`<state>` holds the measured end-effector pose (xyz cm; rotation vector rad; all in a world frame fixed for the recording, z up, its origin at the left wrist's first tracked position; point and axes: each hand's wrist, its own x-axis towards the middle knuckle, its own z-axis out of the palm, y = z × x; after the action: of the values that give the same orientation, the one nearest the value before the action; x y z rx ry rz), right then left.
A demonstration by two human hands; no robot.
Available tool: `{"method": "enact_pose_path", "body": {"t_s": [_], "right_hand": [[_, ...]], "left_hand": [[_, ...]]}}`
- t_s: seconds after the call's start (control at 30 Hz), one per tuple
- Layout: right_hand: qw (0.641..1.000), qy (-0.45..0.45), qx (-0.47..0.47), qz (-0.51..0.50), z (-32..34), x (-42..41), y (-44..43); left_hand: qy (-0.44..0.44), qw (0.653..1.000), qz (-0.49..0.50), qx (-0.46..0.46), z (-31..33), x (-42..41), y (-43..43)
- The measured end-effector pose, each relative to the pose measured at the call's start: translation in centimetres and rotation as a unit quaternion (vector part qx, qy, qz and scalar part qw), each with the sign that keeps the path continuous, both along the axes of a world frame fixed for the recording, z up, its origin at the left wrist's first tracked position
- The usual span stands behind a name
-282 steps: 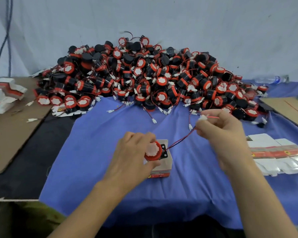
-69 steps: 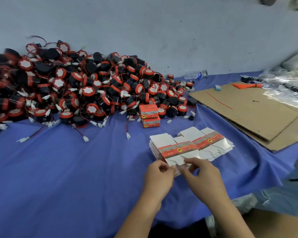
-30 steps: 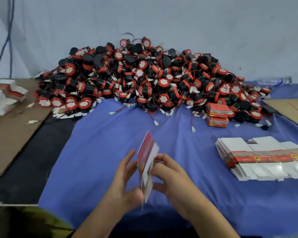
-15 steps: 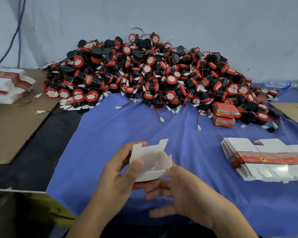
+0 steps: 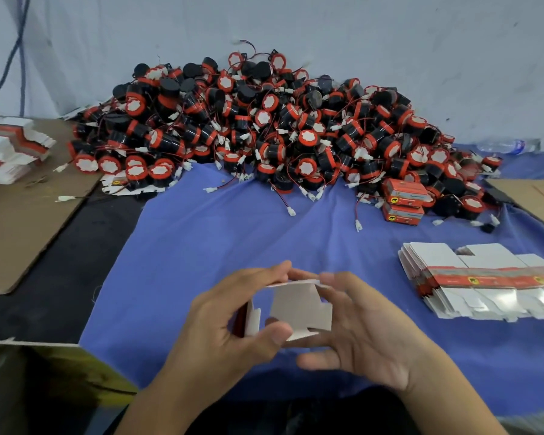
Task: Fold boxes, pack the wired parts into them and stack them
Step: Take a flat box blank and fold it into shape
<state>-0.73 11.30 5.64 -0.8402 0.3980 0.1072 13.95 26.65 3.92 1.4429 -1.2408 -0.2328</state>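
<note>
A small white carton (image 5: 299,306) with a red outside is held above the blue cloth, half opened, its flaps loose. My left hand (image 5: 233,328) grips its left side, thumb under the front edge. My right hand (image 5: 368,337) cups its right side and underside. A big heap of black-and-red wired parts (image 5: 264,130) lies at the back against the wall. Two closed red boxes (image 5: 404,200) sit stacked at the heap's right foot. A pile of flat box blanks (image 5: 484,281) lies to the right.
The blue cloth (image 5: 233,240) covers the table's middle. Brown cardboard (image 5: 22,224) lies at left with more flat blanks (image 5: 10,149) on it. Another cardboard sheet (image 5: 534,199) and a plastic bottle (image 5: 509,145) are at far right.
Both hands took a flat blank from the right pile, brought it to the middle and opened it up. It now sits lower and more squared between the hands.
</note>
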Motion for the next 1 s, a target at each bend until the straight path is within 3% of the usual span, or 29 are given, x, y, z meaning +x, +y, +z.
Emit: {"method": "enact_pose_path", "body": {"t_s": [0.17, 0.4, 0.57, 0.63, 0.73, 0.83, 1.0], "right_hand": [[0.998, 0.002, -0.046, 0.045, -0.1, -0.1, 0.6], [0.986, 0.052, -0.156, 0.025, -0.3, 0.3, 1.2], [0.977, 0.055, -0.204, -0.029, 0.1, -0.1, 0.9], [0.979, 0.042, -0.196, -0.043, 0.4, -0.3, 0.6], [0.969, 0.032, -0.238, -0.048, 0.7, -0.3, 0.8], [0.917, 0.061, -0.389, -0.061, 0.5, 0.3, 1.6], [0.9, 0.076, -0.424, -0.071, 0.4, 0.6, 2.8]], "left_hand": [[0.048, 0.998, 0.018, -0.027, -0.1, -0.3, 0.3], [0.03, 0.998, 0.036, -0.029, -0.4, -1.0, -0.1], [0.129, 0.986, -0.095, 0.047, -0.8, -0.1, 0.1], [0.151, 0.98, -0.101, 0.076, -0.8, 0.9, 0.5], [0.095, 0.987, -0.068, 0.107, -0.6, 1.7, 0.9], [0.024, 0.989, -0.033, 0.14, -0.4, 1.5, 0.7], [0.053, 0.985, -0.03, 0.16, -0.9, 1.2, 0.5]]}}
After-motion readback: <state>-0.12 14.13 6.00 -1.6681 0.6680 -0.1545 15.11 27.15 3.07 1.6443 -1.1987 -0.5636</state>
